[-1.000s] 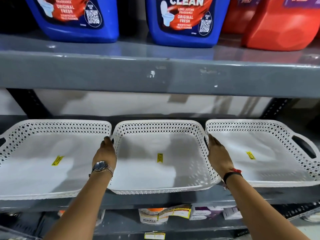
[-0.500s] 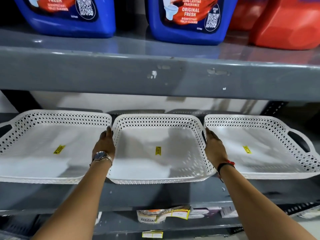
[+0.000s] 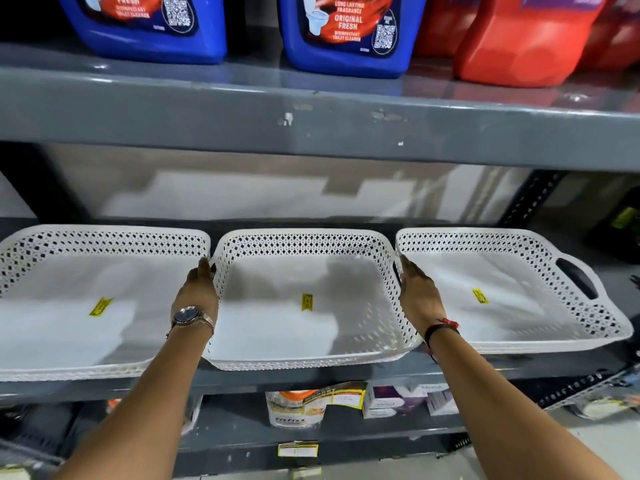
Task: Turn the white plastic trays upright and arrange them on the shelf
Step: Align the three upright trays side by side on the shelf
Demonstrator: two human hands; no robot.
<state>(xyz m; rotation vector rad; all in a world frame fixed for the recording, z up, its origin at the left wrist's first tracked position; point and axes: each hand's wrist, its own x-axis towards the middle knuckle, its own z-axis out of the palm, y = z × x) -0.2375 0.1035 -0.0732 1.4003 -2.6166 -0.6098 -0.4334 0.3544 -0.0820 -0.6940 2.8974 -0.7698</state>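
Our left hand (image 3: 197,289) and right hand (image 3: 419,294) clasp the upright middle white perforated plastic tray (image 3: 304,362) by its sides, fingertips hidden; its long axis runs front-to-back.

Middle tray (image 3: 277,327): a second ago its front rim hung well over the shelf (image 3: 346,375) edge; now it sits further in toward 12 o'clock, with only a narrow overhang left.
Tray row: the middle tray's back rim, which stood a little nearer than its neighbours' half a second ago, is about level with the left tray (image 3: 52,341) and right tray (image 3: 519,323).
Left hand (image 3: 197,289): moved toward 12 o'clock with the tray's left wall.
Right hand (image 3: 417,292): moved toward 12 o'clock along the tray's right wall.
View: the camera has tilted, so the blue jugs (image 3: 346,36) show less of their labels.
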